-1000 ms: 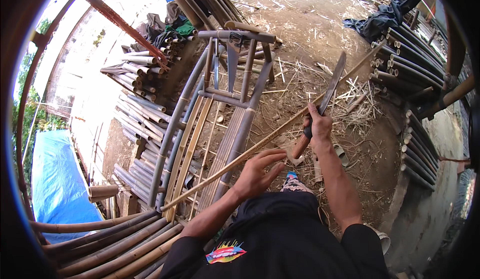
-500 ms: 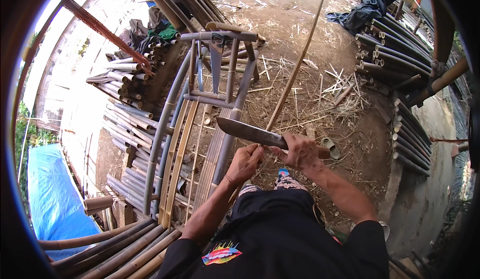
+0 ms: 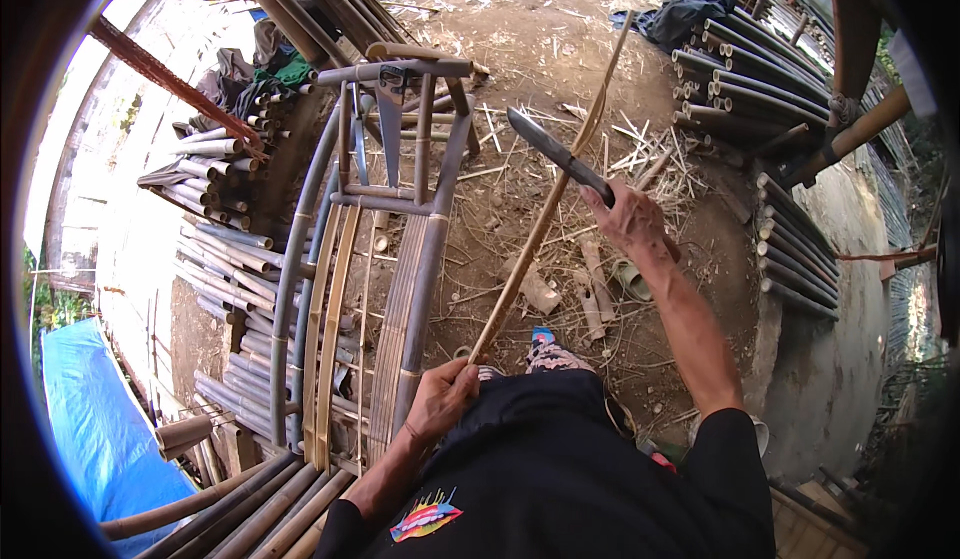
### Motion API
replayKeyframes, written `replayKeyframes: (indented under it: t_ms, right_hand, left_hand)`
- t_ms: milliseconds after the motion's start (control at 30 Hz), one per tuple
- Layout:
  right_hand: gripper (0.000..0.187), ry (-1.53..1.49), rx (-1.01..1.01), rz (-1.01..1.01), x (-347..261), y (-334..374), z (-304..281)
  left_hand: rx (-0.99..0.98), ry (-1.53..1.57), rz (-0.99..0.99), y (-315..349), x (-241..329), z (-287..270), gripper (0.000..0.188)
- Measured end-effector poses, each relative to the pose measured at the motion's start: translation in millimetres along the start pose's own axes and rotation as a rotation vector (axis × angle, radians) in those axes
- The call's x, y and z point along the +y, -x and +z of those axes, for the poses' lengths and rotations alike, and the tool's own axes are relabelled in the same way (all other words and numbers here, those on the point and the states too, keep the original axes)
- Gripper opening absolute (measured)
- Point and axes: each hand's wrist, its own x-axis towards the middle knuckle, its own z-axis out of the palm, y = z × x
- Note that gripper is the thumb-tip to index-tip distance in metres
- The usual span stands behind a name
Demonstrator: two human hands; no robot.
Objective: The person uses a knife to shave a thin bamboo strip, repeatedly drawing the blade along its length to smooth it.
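Close to my waist, my left hand (image 3: 443,399) is closed around the near end of a long bamboo strip (image 3: 522,269), which slants away to the upper right. My right hand (image 3: 632,221), farther out, grips a machete by its handle. The dark blade of the machete (image 3: 545,139) crosses the strip in its far half, its tip pointing up and left. Beyond the blade a thin sliver (image 3: 603,99) seems to stand apart from the strip. Most of the machete's handle is hidden inside my fist.
To my left stands a bamboo frame (image 3: 430,249) with a handsaw (image 3: 391,124) hanging on it. Bamboo poles lie stacked at left (image 3: 235,269) and right (image 3: 770,94). Shavings (image 3: 640,169) litter the dirt floor. A blue tarp (image 3: 100,419) lies at far left.
My right hand has carried the machete away from my body along the strip, and the blade has turned. My left hand has drawn back toward my waist. The hands are now far apart.
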Motion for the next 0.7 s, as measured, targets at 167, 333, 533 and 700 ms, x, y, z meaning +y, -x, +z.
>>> replayKeyframes:
  t_ms: [167,333,533,700]
  right_hand:
    - [0.064,0.044,0.218,-0.518,-10,11,22]
    - [0.062,-0.053,0.114,0.157,42,-25,-27]
    - [0.065,-0.132,0.055,-0.337,-74,67,19]
    - [0.057,-0.214,0.061,-0.25,-93,82,29]
  left_hand:
    - [0.048,-0.139,0.001,-7,14,-3,0.033]
    - [-0.001,-0.158,-0.003,10,8,2,0.032]
    - [-0.016,0.259,-0.017,-49,47,9,0.031]
    - [0.052,0.206,0.091,-57,50,17,0.03]
